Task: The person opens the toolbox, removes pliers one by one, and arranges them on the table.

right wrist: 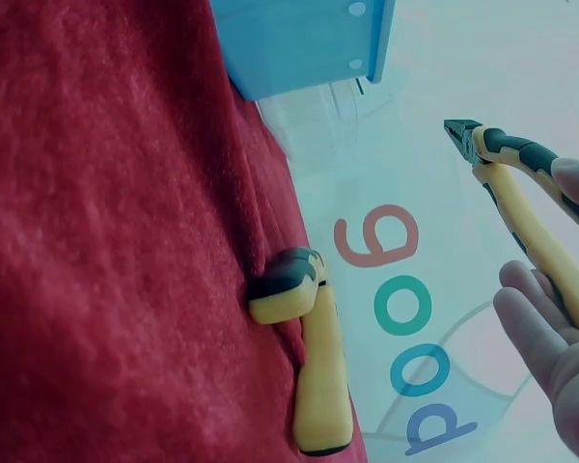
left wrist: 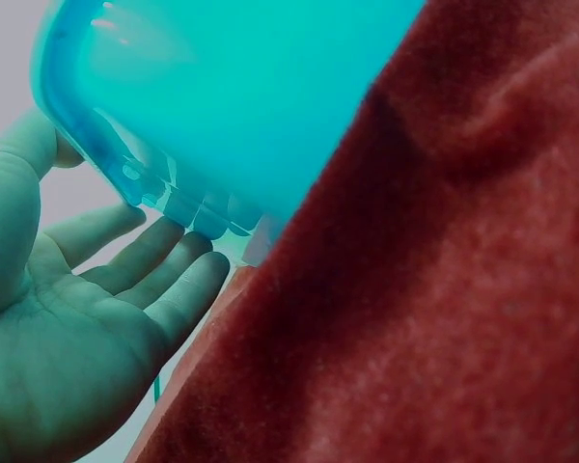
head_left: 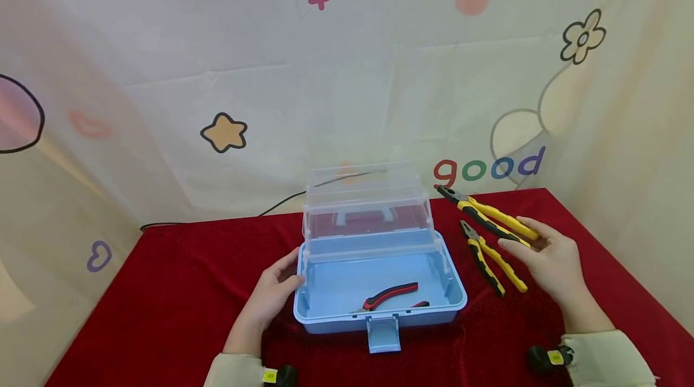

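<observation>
A light blue toolbox (head_left: 379, 319) stands with its clear lid (head_left: 368, 212) raised. My left hand (head_left: 273, 290) touches its left side, thumb at the rim and fingers mostly straight against the wall. Inside lie red-and-black-handled pliers (head_left: 391, 294), partly hidden by the front wall. My right hand (head_left: 553, 257) holds larger yellow-and-black pliers (head_left: 490, 218) by the handles, raised off the cloth, with the jaws pointing to the far left. In the right wrist view, the thumb lies on one handle (right wrist: 531, 159) and fingers on the other. Smaller yellow-and-black pliers (head_left: 490, 260) lie below them.
Red cloth (head_left: 179, 302) covers the table. The box's front latch (head_left: 384, 336) hangs down. A thin black cable (head_left: 282, 201) runs behind the box. A printed white curtain (head_left: 352, 85) hangs along the back.
</observation>
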A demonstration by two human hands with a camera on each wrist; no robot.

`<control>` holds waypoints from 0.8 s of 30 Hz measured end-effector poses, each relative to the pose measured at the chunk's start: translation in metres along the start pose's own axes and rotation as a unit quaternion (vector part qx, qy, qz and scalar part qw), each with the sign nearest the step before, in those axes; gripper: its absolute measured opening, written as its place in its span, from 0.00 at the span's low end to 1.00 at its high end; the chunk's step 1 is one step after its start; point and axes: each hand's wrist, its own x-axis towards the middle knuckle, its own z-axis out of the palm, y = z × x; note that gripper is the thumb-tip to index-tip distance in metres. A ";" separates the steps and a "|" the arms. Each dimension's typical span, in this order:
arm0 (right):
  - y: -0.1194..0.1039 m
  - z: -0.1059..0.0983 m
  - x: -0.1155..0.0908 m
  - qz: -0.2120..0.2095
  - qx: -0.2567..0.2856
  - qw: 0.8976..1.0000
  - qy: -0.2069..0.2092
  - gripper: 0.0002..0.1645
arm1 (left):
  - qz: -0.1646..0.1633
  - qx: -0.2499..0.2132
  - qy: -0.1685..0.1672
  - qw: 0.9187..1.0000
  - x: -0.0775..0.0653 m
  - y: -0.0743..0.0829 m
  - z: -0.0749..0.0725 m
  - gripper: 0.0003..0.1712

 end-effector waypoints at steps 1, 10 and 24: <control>0.001 -0.001 0.000 0.003 -0.002 1.000 0.000 0.37 | -0.001 0.000 0.000 1.000 0.000 0.000 0.000 0.33; 0.006 -0.004 0.002 0.021 -0.008 1.000 -0.002 0.39 | -0.003 0.003 -0.002 1.000 -0.001 0.001 0.000 0.33; 0.013 -0.008 0.004 0.037 -0.029 0.999 -0.005 0.40 | 0.001 0.006 -0.002 1.000 -0.001 0.000 0.000 0.34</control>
